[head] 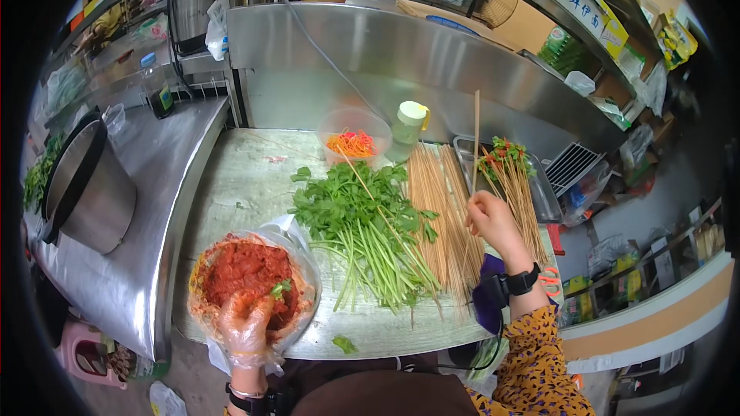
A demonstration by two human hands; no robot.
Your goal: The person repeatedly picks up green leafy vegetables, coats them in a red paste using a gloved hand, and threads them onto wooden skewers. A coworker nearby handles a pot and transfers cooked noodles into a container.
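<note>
My left hand [245, 318], in a clear plastic glove, reaches into a bag-lined bowl [309, 300] of red marinated meat [248, 268]. A small green leaf [281, 288] shows beside its fingertips, which are partly sunk from sight. My right hand [491, 219] is bare and pinches an upright bamboo skewer [476, 138]. Below and left of it lie many loose bamboo skewers [436, 202]. Between my hands spreads a pile of leafy green stems [364, 214], like celery or coriander, with a single skewer [370, 193] across it.
Behind the greens stand a plastic tub [354, 121] of orange and red shreds and a lidded jug [407, 130]. At right, a metal tray [546, 196] holds filled skewers [509, 173]; orange-handled scissors [549, 282] lie nearer. A steel counter [156, 185] with a large pot [98, 190] borders the left.
</note>
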